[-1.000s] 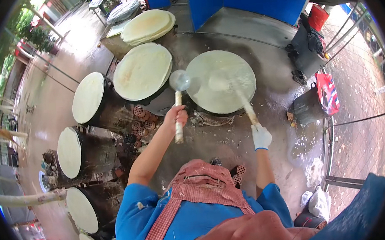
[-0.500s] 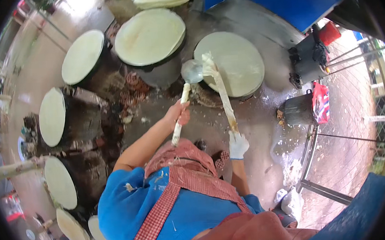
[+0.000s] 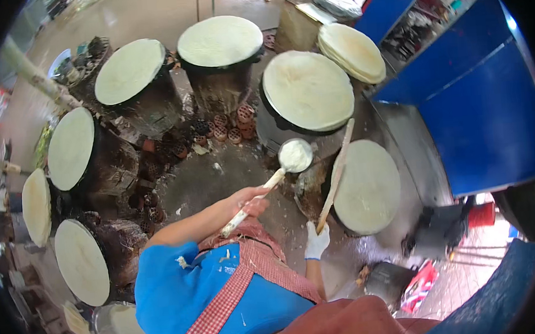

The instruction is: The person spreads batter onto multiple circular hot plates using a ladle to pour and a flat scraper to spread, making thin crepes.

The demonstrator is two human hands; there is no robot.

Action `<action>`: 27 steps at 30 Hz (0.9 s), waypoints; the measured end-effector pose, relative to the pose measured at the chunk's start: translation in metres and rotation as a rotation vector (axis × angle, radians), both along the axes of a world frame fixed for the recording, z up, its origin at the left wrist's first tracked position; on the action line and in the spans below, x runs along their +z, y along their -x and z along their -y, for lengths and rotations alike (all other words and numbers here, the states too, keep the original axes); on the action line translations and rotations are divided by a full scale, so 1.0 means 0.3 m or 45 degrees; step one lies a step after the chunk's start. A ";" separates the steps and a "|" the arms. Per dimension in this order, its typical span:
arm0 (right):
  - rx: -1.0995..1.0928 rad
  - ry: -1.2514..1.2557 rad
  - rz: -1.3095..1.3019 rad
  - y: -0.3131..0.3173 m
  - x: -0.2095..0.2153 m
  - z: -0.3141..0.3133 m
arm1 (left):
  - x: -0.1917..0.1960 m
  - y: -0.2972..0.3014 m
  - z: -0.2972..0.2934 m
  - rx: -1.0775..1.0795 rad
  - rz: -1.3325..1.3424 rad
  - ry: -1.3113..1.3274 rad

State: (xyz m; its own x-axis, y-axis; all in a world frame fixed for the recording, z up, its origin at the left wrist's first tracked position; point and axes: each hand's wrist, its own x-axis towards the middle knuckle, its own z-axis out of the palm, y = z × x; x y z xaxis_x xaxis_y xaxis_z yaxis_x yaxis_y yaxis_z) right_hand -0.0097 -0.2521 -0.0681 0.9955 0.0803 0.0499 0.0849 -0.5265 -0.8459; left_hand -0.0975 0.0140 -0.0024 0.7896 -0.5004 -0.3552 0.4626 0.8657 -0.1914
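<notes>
My bare left hand [image 3: 249,201] is closed around the wrapped, pale handle of a ladle [image 3: 296,155]. White batter or dough lies in the ladle's round bowl. My right hand [image 3: 316,241], in a white glove, grips the lower end of a long wooden spatula [image 3: 337,169]. The spatula points up and away, passing over the left edge of a round griddle [image 3: 368,191] with a thin greyish-white sheet on it. Beyond the ladle, a larger pale flatbread [image 3: 308,89] covers another drum-shaped stove; neither tool visibly touches it.
Several more drum stoves with round pale tops, such as one griddle [image 3: 220,41], curve around my front and left. Perforated briquettes [image 3: 234,132] lie between them. A flatbread stack [image 3: 352,52] stands by a blue cabinet [image 3: 475,115]. At right are dark bins [image 3: 384,283] and a red bucket [image 3: 482,215].
The view has swung left, so stoves and cabinet sit farther right. The ladle bowl now shows white contents. The spatula has turned edge-on, tilted right, and its end left the griddle's middle.
</notes>
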 end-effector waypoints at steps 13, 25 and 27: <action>0.667 0.887 0.352 -0.555 0.063 -1.000 | -0.141 0.417 -0.412 0.340 -0.653 -0.061; 0.817 1.028 0.365 -0.815 0.114 -1.281 | -0.141 0.456 -0.828 0.371 -0.483 0.249; 0.627 0.988 0.348 -0.881 0.227 -1.239 | -0.169 0.424 -0.856 0.383 -0.476 0.280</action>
State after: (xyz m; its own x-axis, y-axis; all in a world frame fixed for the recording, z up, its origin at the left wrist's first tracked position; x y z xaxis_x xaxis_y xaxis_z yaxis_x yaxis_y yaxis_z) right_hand 0.2547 0.1195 -0.0001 0.8031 0.5950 0.0323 0.5889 -0.7843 -0.1949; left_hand -0.2247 0.2706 -0.0531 0.7493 -0.3656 -0.5521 0.0653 0.8705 -0.4878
